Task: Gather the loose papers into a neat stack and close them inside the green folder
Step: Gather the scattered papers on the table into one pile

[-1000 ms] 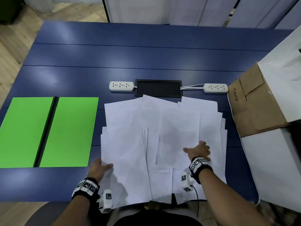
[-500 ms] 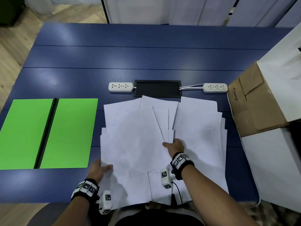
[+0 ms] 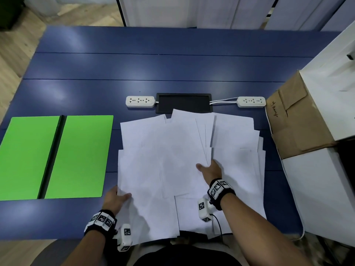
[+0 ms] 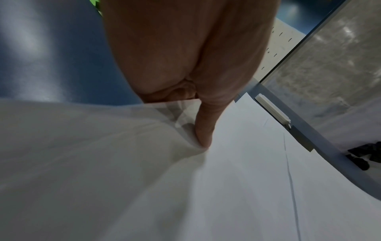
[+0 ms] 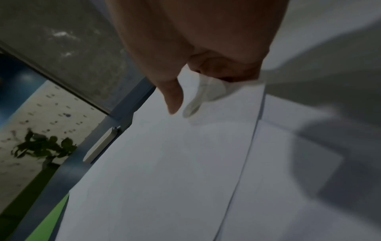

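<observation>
Loose white papers (image 3: pixel 182 150) lie fanned over the middle of the blue table (image 3: pixel 153 64), some hanging over its near edge. To their left the green folder (image 3: pixel 55 156) lies open and flat. My left hand (image 3: pixel 123 195) pinches the lower left edge of the spread. In the left wrist view its thumb (image 4: pixel 203 130) presses on top of the papers (image 4: pixel 247 179) and the fingers are hidden beneath. My right hand (image 3: pixel 206 166) sits mid-pile. Its fingers are tucked under the left edge of the right-hand sheets (image 5: pixel 206 93), and its thumb (image 5: pixel 174 101) points left above the sheet below.
Two white power strips (image 3: pixel 140 101) (image 3: pixel 251 102) flank a black panel (image 3: pixel 183 103) just beyond the papers. An open cardboard box (image 3: pixel 295 127) and white boxes (image 3: pixel 317 189) stand along the right edge. Bare blue tabletop stretches behind the strips.
My right hand slid left from the right part of the spread, carrying sheets onto the left pile, then hooked under the right sheets' edge. The left hand kept its hold.
</observation>
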